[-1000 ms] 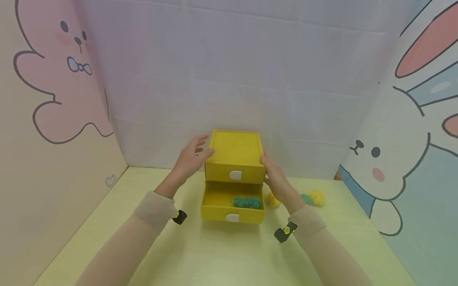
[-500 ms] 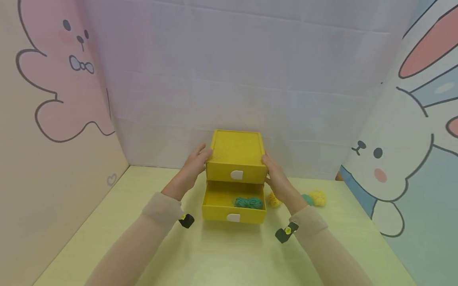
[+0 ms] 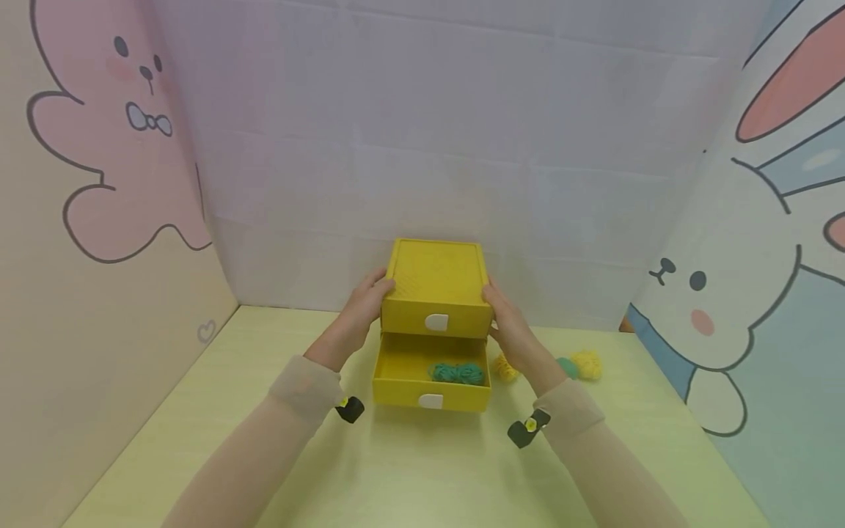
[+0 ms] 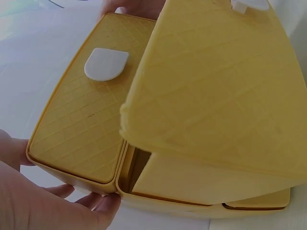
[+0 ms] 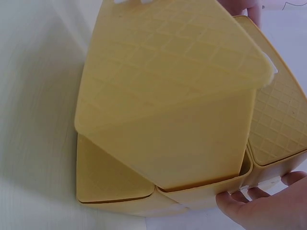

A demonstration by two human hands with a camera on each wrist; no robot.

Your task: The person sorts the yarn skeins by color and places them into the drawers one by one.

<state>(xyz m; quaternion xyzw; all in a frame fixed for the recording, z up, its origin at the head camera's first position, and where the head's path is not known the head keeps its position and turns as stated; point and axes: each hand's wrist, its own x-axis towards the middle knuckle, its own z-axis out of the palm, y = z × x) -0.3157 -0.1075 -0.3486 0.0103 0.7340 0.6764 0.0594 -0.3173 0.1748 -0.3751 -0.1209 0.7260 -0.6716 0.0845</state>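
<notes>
A yellow drawer box (image 3: 437,271) stands near the back wall, its upper drawer (image 3: 409,317) pushed in. Below that, a drawer (image 3: 399,394) with a white tab is pulled out, and a teal yarn skein (image 3: 457,374) lies inside it. My left hand (image 3: 356,315) grips the box's left side, thumb at the top edge; in the left wrist view, its fingertips (image 4: 106,203) touch the side wall. On the opposite side my right hand (image 3: 515,334) grips the box, its fingertips (image 5: 230,203) against the wall in the right wrist view. Another closed drawer (image 5: 112,172) shows at the bottom there.
Yellow yarn (image 3: 505,368) lies right of the box, partly behind my right hand. Farther right are a teal ball (image 3: 566,367) and another yellow yarn bundle (image 3: 586,364). A white back wall (image 3: 449,169) and printed side panels (image 3: 709,293) border the pale table (image 3: 422,469).
My left hand has moved right, from spread fingers beside the box to a grip on its left side. My right hand stays in place, and the lower drawer remains pulled out.
</notes>
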